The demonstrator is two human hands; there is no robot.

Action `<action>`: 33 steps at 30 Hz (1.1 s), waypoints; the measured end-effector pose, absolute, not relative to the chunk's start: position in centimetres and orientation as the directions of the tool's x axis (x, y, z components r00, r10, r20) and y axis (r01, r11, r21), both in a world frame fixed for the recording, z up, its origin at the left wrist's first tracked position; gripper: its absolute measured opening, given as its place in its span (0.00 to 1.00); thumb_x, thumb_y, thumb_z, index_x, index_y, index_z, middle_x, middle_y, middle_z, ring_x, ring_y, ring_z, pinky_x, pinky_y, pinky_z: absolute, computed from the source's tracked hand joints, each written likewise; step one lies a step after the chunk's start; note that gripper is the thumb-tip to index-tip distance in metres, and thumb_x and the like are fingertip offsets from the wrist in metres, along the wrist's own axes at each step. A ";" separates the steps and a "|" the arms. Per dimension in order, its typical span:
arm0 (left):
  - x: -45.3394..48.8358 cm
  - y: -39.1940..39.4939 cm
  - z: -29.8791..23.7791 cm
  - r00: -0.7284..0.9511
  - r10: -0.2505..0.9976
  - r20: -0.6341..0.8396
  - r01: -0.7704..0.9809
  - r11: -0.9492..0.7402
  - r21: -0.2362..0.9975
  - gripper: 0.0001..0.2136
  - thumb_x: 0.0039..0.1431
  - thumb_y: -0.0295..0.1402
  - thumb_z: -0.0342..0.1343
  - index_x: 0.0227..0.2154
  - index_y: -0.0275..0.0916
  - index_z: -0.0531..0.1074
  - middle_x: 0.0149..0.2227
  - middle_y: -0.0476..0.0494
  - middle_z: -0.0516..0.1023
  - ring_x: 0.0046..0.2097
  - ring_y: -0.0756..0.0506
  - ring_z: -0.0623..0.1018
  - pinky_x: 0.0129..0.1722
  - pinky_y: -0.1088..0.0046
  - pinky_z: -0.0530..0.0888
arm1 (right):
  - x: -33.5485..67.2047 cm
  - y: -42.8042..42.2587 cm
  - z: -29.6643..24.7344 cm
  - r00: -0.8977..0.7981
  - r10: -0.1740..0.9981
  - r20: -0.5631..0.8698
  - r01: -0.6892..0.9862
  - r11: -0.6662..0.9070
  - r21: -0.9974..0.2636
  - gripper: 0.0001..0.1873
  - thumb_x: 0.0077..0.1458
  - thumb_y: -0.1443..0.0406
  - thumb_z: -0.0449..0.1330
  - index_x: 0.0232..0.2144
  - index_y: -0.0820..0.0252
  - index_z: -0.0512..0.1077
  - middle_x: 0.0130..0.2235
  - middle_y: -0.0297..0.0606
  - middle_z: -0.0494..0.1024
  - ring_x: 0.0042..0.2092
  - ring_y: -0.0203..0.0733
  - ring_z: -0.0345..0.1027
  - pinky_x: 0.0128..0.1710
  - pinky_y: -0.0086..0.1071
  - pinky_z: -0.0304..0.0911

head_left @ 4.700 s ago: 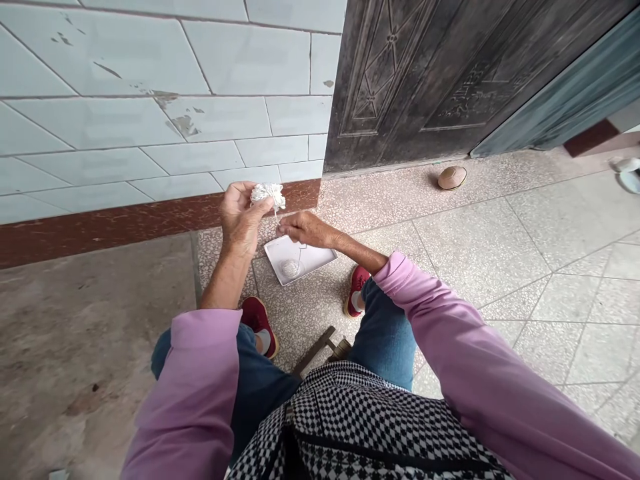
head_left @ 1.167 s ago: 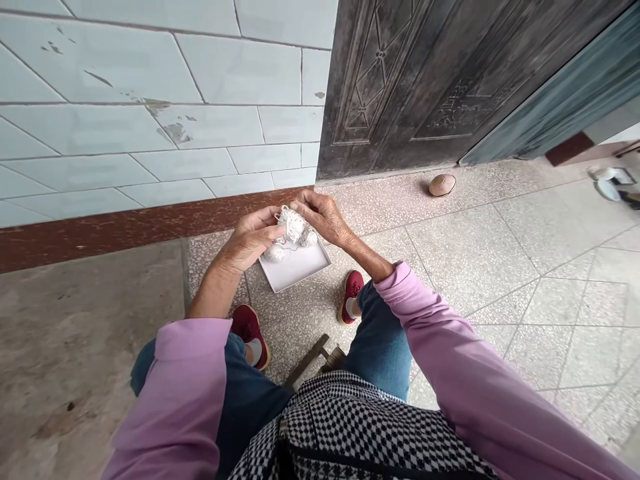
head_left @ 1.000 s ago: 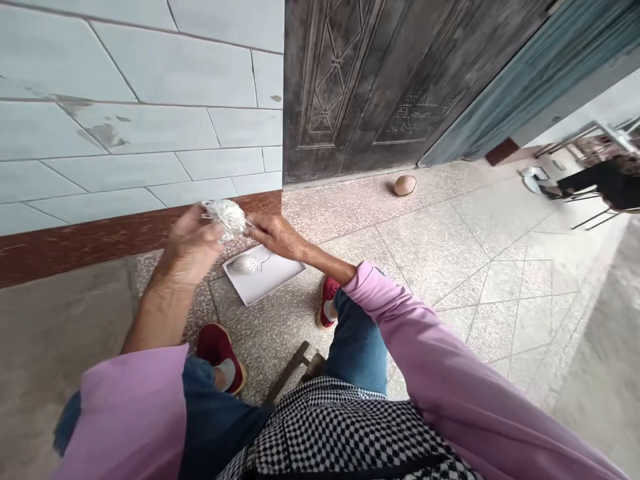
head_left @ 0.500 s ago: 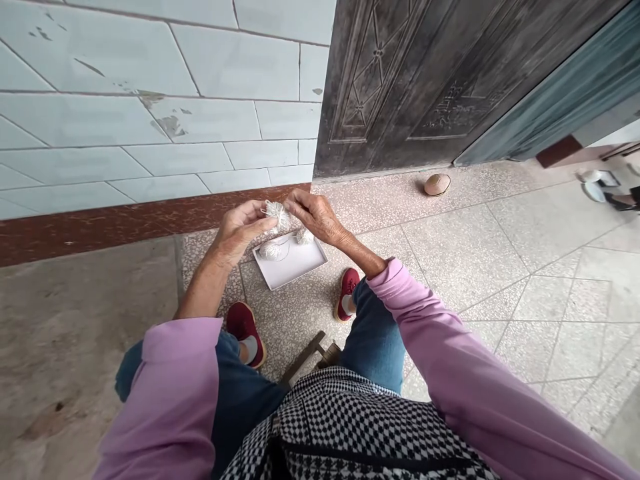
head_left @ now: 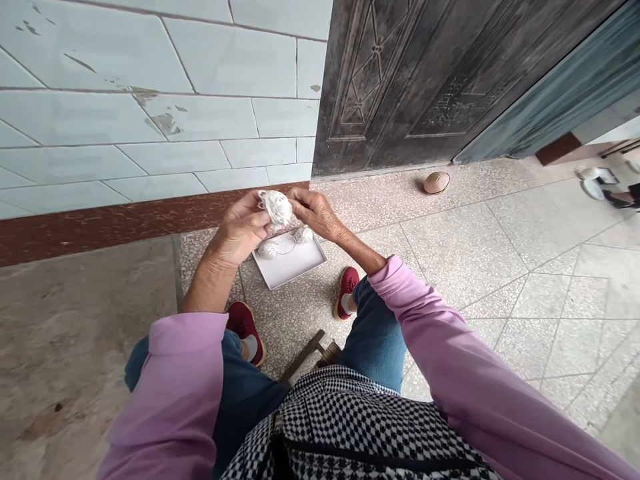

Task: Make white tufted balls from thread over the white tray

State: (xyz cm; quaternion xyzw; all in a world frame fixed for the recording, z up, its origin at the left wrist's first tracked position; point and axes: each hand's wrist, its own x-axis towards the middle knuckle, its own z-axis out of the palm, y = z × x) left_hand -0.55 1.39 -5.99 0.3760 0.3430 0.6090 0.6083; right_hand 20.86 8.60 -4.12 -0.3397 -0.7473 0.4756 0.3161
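From afar I see the white, loosely looped yarn ball [head_left: 277,208] turned since a moment ago, held by the left hand [head_left: 237,232]; handwork seemingly continues. The right hand's [head_left: 319,213] fingers bunch beside it; I can't tell their grip. Below: shallow white rectangular tray [head_left: 293,270], speckled floor [head_left: 450,243] stretching right.

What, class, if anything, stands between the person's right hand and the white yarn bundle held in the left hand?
Nothing visible stands between them. The right hand is just beside the white yarn bundle, though contact is unclear; the tray lies lower, on the floor, not between them.
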 end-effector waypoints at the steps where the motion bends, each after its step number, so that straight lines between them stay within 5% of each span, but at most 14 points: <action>1: -0.9 1.8 -6.0 -0.033 0.998 0.059 -0.490 -0.068 0.869 0.25 0.49 0.42 0.90 0.46 0.47 0.86 0.48 0.40 0.89 0.47 0.37 0.89 0.45 0.59 0.89 | 20.6 8.3 -4.5 -0.592 0.793 0.143 0.226 0.334 -0.915 0.29 0.90 0.55 0.69 0.33 0.51 0.66 0.34 0.31 0.71 0.40 0.43 0.64 0.48 0.39 0.63; 5: -2.6 3.1 -6.7 -0.255 0.964 0.081 -0.431 -0.188 0.882 0.24 0.49 0.41 0.89 0.43 0.49 0.81 0.48 0.43 0.89 0.48 0.39 0.86 0.42 0.63 0.84 | 19.7 6.2 -5.6 -0.706 0.701 0.103 0.287 0.416 -0.863 0.25 0.90 0.63 0.65 0.34 0.52 0.65 0.35 0.31 0.70 0.40 0.44 0.67 0.49 0.39 0.62; 9: -3.0 3.1 -7.7 -0.360 0.932 0.035 -0.255 -0.135 0.957 0.25 0.46 0.34 0.87 0.42 0.44 0.78 0.41 0.45 0.88 0.43 0.42 0.84 0.43 0.65 0.79 | 19.5 5.0 -5.3 -0.766 0.637 0.085 0.258 0.426 -0.867 0.27 0.91 0.58 0.67 0.34 0.52 0.66 0.35 0.32 0.71 0.40 0.45 0.67 0.49 0.39 0.61; 16: -2.1 1.3 -7.2 -0.031 0.997 -0.076 -0.164 0.070 0.984 0.24 0.47 0.35 0.90 0.44 0.43 0.86 0.42 0.40 0.92 0.42 0.36 0.89 0.42 0.61 0.85 | 20.7 6.7 -3.3 -0.602 0.791 0.107 0.259 0.320 -0.912 0.33 0.82 0.52 0.82 0.30 0.51 0.68 0.31 0.31 0.68 0.38 0.45 0.61 0.44 0.40 0.59; 22: -2.4 1.1 -6.9 0.188 0.977 -0.099 -0.277 0.150 0.949 0.23 0.51 0.37 0.92 0.48 0.41 0.92 0.44 0.38 0.93 0.42 0.37 0.90 0.40 0.62 0.86 | 21.3 7.5 -3.4 -0.580 0.809 0.092 0.177 0.236 -0.955 0.33 0.77 0.45 0.85 0.34 0.50 0.71 0.29 0.27 0.63 0.37 0.42 0.57 0.39 0.40 0.54; 33: 0.7 1.4 -6.5 0.092 0.996 -0.014 -0.321 0.043 0.946 0.24 0.46 0.37 0.93 0.41 0.42 0.87 0.39 0.43 0.90 0.37 0.42 0.86 0.38 0.65 0.85 | 22.2 9.1 -4.9 -0.626 0.768 0.137 -0.009 0.168 -0.986 0.36 0.72 0.35 0.85 0.42 0.53 0.73 0.31 0.24 0.67 0.32 0.36 0.55 0.32 0.33 0.52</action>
